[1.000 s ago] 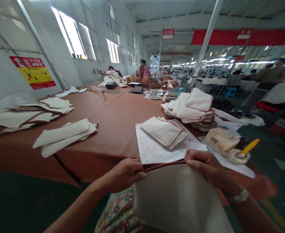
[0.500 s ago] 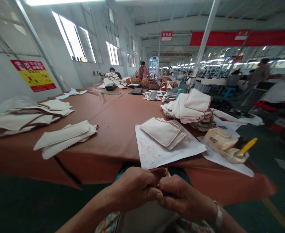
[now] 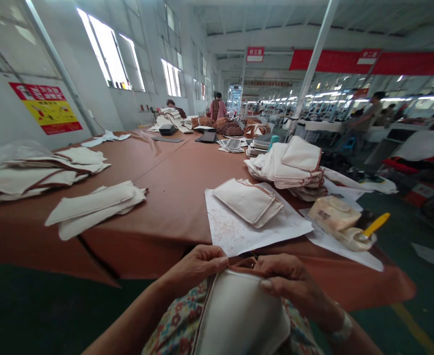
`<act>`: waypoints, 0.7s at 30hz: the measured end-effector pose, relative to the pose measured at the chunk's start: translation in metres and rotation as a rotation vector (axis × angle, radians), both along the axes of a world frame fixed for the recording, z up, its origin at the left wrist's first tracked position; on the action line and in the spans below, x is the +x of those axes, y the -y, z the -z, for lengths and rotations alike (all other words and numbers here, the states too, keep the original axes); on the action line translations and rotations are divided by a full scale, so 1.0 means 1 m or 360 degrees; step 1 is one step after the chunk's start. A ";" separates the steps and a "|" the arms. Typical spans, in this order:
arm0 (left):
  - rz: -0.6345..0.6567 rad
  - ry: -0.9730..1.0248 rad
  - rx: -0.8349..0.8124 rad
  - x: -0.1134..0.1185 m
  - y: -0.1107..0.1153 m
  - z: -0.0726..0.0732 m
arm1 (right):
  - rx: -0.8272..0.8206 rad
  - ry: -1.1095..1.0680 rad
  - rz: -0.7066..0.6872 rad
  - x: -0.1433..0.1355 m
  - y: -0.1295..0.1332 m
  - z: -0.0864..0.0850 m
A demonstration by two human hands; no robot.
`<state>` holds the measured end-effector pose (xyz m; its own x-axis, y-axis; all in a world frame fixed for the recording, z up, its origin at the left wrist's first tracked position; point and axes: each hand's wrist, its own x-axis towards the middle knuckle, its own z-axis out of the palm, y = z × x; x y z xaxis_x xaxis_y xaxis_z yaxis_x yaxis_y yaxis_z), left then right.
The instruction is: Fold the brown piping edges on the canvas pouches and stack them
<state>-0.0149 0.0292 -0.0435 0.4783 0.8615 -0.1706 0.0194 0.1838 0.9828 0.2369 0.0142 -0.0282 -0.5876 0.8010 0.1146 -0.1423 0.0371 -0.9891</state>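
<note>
Over my lap hangs a cream fabric piece [image 3: 241, 308] with brown edging along its top. My left hand [image 3: 198, 266] pinches its upper left corner between thumb and fingers. At the upper right edge, my right hand [image 3: 294, 278] grips it, the thumb lying on the cream face. A brown strip or flap shows between the two hands; its far side is hidden. Just beyond, a small stack of cream pieces [image 3: 243, 199] rests on a white paper sheet [image 3: 235, 239] strewn with brown scraps.
Left on the brown-covered table [image 3: 165, 197] lie cream strips [image 3: 94, 204] and a larger pile [image 3: 35, 172]. To the right stand a tall stack [image 3: 289, 160] and a cut-open plastic container [image 3: 335, 214] with a yellow-handled brush [image 3: 376, 226]. Several people work farther back.
My hands have moved apart from close together and turned, so the cream piece's face now shows below them. A person in the right background has shifted.
</note>
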 end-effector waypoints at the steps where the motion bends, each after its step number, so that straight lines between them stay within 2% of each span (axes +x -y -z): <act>1: -0.0014 0.0027 -0.0028 -0.001 0.000 0.000 | -0.0028 0.0022 0.0048 0.001 -0.002 0.004; 6: -0.0056 0.0077 -0.0138 -0.006 -0.002 0.000 | -0.0056 0.0175 0.0406 0.002 -0.013 0.029; 10: -0.0082 0.0035 -0.0168 -0.002 -0.001 0.001 | -0.0015 0.0247 0.0474 0.003 -0.016 0.041; 13: -0.0125 0.0002 -0.0150 0.002 0.000 0.004 | 0.0040 0.0315 0.0479 0.004 -0.017 0.043; 17: -0.0193 -0.0084 -0.0039 0.007 -0.001 0.003 | 0.0217 0.0431 0.0385 0.003 -0.015 0.028; 21: -0.0192 -0.0209 0.0140 0.021 0.004 -0.013 | 0.0806 0.0790 0.0175 -0.010 -0.008 -0.001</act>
